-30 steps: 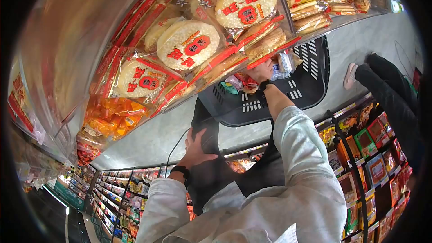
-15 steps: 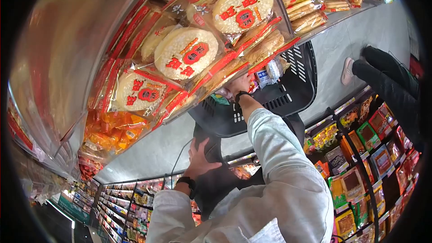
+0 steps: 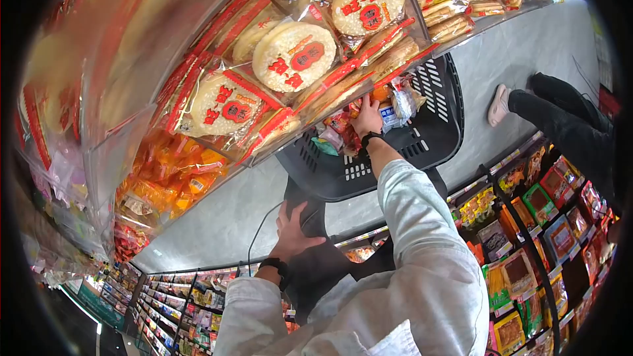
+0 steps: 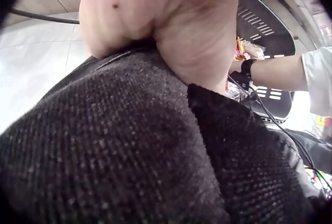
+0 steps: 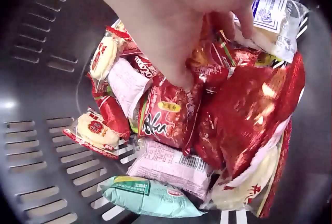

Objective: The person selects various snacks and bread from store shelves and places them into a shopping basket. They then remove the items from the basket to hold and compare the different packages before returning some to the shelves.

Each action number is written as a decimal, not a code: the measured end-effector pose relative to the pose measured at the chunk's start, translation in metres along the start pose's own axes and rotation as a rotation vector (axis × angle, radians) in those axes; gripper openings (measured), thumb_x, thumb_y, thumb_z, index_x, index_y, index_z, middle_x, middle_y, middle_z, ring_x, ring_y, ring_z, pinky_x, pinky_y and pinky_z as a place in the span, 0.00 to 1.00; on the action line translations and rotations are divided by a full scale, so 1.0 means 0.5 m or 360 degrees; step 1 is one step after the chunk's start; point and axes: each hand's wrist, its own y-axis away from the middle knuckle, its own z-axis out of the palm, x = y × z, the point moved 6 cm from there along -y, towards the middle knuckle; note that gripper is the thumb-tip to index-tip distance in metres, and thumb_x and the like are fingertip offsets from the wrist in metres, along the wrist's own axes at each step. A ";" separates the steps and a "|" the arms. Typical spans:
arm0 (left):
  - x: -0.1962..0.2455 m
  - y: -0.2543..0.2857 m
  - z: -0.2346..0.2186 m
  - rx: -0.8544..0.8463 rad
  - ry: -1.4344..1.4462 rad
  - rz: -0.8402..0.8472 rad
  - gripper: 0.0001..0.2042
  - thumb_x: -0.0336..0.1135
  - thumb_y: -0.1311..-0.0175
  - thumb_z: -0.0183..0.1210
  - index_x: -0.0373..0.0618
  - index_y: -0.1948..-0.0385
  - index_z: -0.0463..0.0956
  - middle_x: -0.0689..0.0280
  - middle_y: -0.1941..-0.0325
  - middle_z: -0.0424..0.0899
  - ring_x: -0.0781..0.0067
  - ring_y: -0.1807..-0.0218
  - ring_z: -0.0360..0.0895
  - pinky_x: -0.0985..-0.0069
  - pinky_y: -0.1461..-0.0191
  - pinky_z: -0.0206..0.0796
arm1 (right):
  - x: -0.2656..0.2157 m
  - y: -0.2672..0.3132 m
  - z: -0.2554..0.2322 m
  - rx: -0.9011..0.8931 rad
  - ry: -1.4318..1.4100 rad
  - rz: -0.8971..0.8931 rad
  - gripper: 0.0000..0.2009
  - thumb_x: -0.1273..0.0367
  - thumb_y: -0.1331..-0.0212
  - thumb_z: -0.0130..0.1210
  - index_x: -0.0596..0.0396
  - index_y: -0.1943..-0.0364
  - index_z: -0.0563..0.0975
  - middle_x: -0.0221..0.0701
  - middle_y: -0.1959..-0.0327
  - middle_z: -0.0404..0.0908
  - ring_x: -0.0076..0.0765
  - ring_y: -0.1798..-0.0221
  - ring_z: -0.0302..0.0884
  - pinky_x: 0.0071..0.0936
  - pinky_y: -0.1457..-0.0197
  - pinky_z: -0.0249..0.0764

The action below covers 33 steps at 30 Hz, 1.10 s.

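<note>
My right hand (image 3: 369, 120) reaches into a black shopping basket (image 3: 442, 128) among wrapped snacks. In the right wrist view its thumb (image 5: 179, 73) and curled fingers pinch a red snack packet (image 5: 207, 53), part of it hidden under the hand. Around it lie a larger shiny red bag (image 5: 244, 115), a pink packet (image 5: 171, 167), a teal packet (image 5: 150, 197), small wrapped rice crackers (image 5: 96, 130) and a blue-and-white packet (image 5: 270, 14). My left hand (image 3: 290, 231) rests on my dark-trousered leg (image 4: 104, 146), its fingers spread and holding nothing.
A clear-fronted bin of large wrapped rice crackers (image 3: 297, 59) overhangs the basket, with orange-wrapped sweets (image 3: 171, 171) beside it. Snack shelves (image 3: 527, 264) stand at the lower right. Another person's shoe (image 3: 499, 105) is on the grey floor (image 3: 508, 46). A thin cable (image 3: 257, 231) runs beside my left hand.
My right hand shifted left among the snacks, then a little back to the right, showing more clearly from under the bin's edge. My left hand stays on the leg.
</note>
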 end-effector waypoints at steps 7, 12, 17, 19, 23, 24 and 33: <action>-0.014 -0.008 -0.010 0.0081 -0.0030 0.0071 0.59 0.48 0.67 0.86 0.72 0.25 0.58 0.46 0.17 0.37 0.29 0.20 0.44 0.39 0.22 0.51 | -0.002 -0.002 0.055 0.0217 -0.0088 -0.0152 0.59 0.58 0.67 0.83 0.46 0.26 0.56 0.52 0.25 0.54 0.70 0.36 0.75 0.50 0.36 0.78; -0.003 -0.015 -0.012 0.0064 -0.0101 0.0039 0.59 0.50 0.67 0.86 0.72 0.25 0.59 0.46 0.18 0.38 0.29 0.20 0.45 0.37 0.23 0.52 | -0.040 0.053 0.037 0.0164 0.0056 -0.0163 0.54 0.49 0.58 0.77 0.37 0.23 0.59 0.51 0.28 0.60 0.62 0.30 0.68 0.57 0.29 0.65; -0.004 -0.024 -0.017 0.0026 -0.0160 0.0061 0.58 0.51 0.67 0.86 0.72 0.25 0.58 0.46 0.18 0.38 0.28 0.21 0.46 0.37 0.23 0.53 | -0.038 0.043 0.078 0.0128 0.0060 -0.0393 0.50 0.47 0.56 0.74 0.37 0.25 0.62 0.49 0.31 0.65 0.62 0.33 0.71 0.56 0.31 0.68; -0.002 -0.021 -0.018 0.0022 -0.0175 0.0057 0.58 0.50 0.66 0.85 0.72 0.25 0.58 0.46 0.18 0.39 0.28 0.21 0.47 0.38 0.23 0.53 | -0.052 0.061 0.059 0.0094 -0.0006 -0.0509 0.49 0.47 0.55 0.73 0.37 0.25 0.62 0.50 0.32 0.66 0.62 0.33 0.71 0.56 0.32 0.69; 0.006 -0.024 -0.026 -0.0020 -0.0180 0.0011 0.57 0.49 0.66 0.85 0.72 0.26 0.59 0.47 0.18 0.39 0.30 0.20 0.46 0.39 0.22 0.53 | -0.057 0.078 0.075 -0.0008 -0.0110 -0.0402 0.50 0.47 0.54 0.74 0.38 0.24 0.61 0.50 0.29 0.64 0.64 0.31 0.70 0.56 0.29 0.68; 0.008 -0.024 -0.031 -0.0034 -0.0188 -0.0013 0.57 0.49 0.66 0.85 0.72 0.26 0.59 0.48 0.18 0.39 0.30 0.20 0.46 0.39 0.22 0.53 | -0.051 0.069 0.102 -0.0018 0.0003 -0.0471 0.51 0.49 0.54 0.74 0.38 0.24 0.59 0.50 0.28 0.62 0.65 0.32 0.70 0.57 0.29 0.68; 0.005 -0.025 -0.055 0.0030 -0.0193 0.0083 0.57 0.48 0.65 0.85 0.70 0.26 0.60 0.48 0.17 0.39 0.31 0.20 0.46 0.40 0.21 0.53 | -0.061 0.079 0.106 -0.0134 -0.0188 -0.0183 0.49 0.55 0.51 0.75 0.31 0.23 0.59 0.51 0.28 0.61 0.64 0.44 0.83 0.50 0.42 0.82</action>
